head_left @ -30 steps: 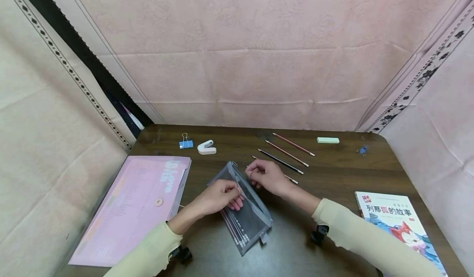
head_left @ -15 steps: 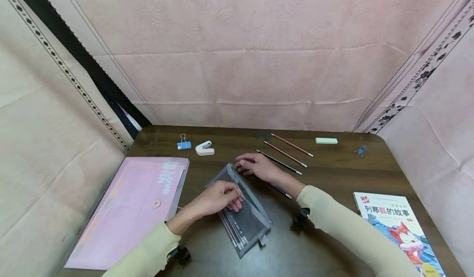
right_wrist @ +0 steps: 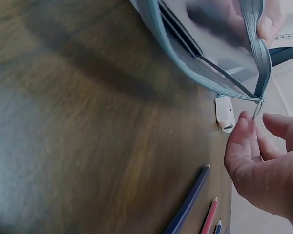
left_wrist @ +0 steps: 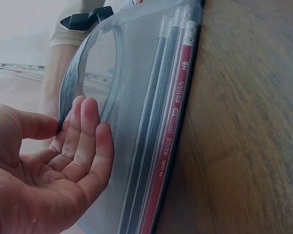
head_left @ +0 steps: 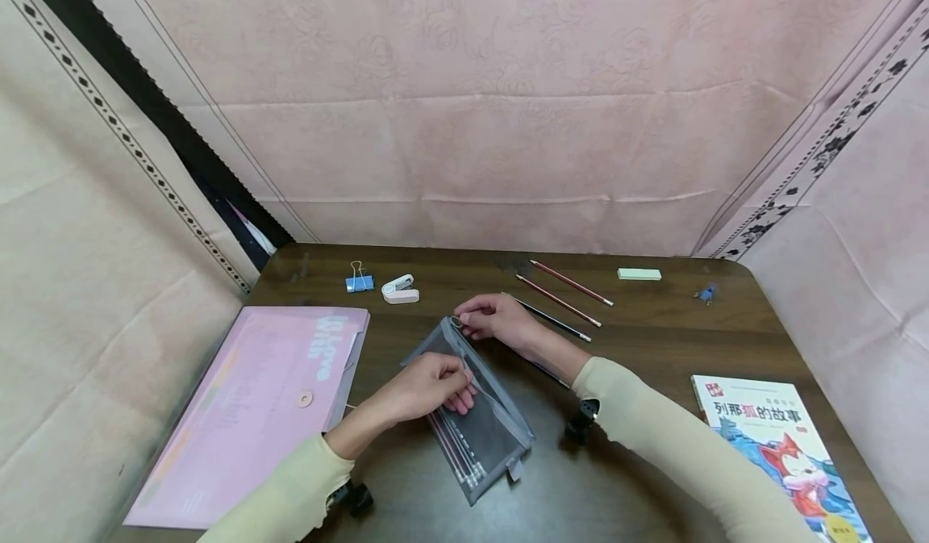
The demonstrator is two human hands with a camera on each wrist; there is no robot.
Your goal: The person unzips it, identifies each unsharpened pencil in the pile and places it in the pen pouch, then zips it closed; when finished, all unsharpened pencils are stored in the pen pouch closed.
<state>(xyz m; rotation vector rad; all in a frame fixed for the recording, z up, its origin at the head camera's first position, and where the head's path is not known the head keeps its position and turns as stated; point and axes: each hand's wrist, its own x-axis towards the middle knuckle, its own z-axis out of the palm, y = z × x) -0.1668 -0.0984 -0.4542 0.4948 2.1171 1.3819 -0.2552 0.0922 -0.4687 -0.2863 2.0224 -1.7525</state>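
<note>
A grey mesh pencil case [head_left: 485, 422] lies slantwise on the table with its zipped side open. Several pencils [left_wrist: 161, 117] show through the mesh. My left hand [head_left: 428, 386] pinches the edge of the opening between thumb and fingers, its other fingers bent in front of the mesh. At the far end of the zip, my right hand [head_left: 501, 321] has its fingertips at the zipper's metal ring [right_wrist: 258, 108]. In the right wrist view the ring reaches a fingertip, while the thumb stands slightly apart from it.
Loose pencils, two red [head_left: 559, 301] and a black [head_left: 555, 321], lie beyond the right hand; another is partly under the right forearm. Around them are a blue binder clip [head_left: 359, 283], small white stapler [head_left: 400, 290], eraser [head_left: 639, 274], pink folder [head_left: 254, 422] and picture book [head_left: 787, 454].
My right hand has moved left from above the pencils to the zipper ring at the case's far end. The left hand keeps its pinch on the edge, and the case has hardly moved.
</note>
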